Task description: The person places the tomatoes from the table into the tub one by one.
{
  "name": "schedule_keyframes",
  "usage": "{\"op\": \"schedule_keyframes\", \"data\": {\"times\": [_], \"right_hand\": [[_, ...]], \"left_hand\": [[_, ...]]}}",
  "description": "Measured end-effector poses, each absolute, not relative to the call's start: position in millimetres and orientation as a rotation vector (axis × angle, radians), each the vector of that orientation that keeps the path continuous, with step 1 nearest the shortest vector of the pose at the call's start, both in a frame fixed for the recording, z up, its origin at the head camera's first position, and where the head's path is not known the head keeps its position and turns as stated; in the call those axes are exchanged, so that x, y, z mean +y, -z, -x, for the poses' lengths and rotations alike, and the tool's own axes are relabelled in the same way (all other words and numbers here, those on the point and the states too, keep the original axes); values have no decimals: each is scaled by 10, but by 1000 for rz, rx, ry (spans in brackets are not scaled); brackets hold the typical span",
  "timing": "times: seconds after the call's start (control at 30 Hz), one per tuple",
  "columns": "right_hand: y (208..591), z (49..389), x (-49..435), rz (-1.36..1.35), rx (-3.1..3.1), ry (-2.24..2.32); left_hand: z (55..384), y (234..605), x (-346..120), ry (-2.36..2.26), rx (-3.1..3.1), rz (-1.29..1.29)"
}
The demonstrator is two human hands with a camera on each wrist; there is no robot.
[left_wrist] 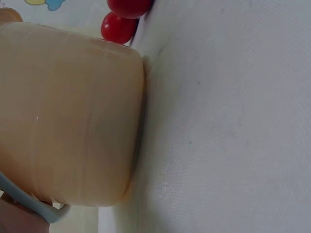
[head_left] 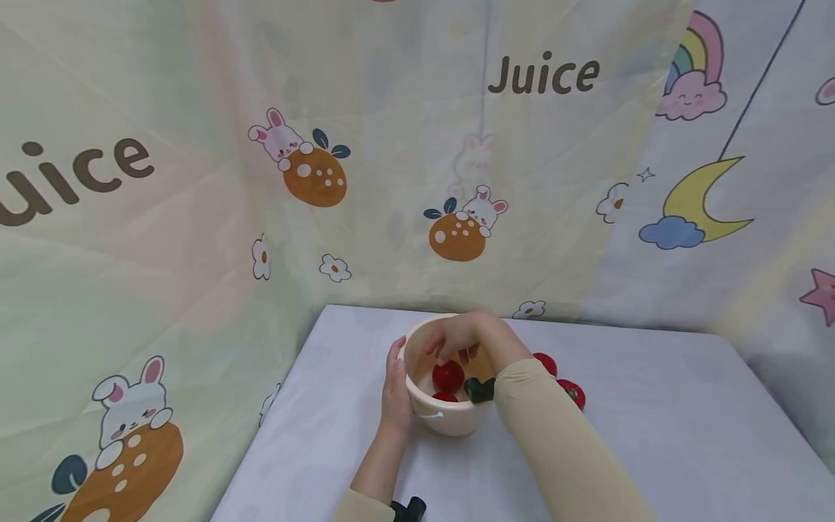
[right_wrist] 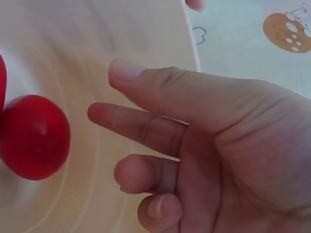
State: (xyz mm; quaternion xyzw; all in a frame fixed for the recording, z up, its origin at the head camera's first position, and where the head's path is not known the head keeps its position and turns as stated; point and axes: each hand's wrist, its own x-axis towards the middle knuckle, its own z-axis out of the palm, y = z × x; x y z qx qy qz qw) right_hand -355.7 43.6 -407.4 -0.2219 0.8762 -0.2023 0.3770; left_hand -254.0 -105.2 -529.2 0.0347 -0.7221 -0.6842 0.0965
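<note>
A cream bucket (head_left: 450,420) stands on the table, with two red tomatoes (head_left: 448,377) visible at its bottom. My right hand (head_left: 459,337) reaches inside over the rim. In the right wrist view that hand (right_wrist: 214,131) has its thumb and index finger extended and the other fingers loosely bent, holding nothing. A tomato (right_wrist: 35,137) lies a short gap from the fingertips, beside another at the frame's edge. My left hand (head_left: 396,395) rests along the bucket's left outer wall, fingers pointing up. The left wrist view shows mostly the bucket's side (left_wrist: 73,116) and its grey handle (left_wrist: 34,204).
Two more tomatoes, one with a green stem top (head_left: 572,394), sit on the table right of the bucket, partly behind the right sleeve (head_left: 561,435). The white table (head_left: 685,420) meets a printed cloth backdrop (head_left: 391,145) at the back and left.
</note>
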Motion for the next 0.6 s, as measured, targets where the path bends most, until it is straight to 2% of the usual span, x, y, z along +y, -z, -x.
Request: {"op": "schedule_keyframes", "data": {"times": [0.6], "right_hand": [[3777, 3397, 617, 623, 2347, 507]], "left_hand": [[2518, 5279, -1045, 2008, -2136, -115]]}}
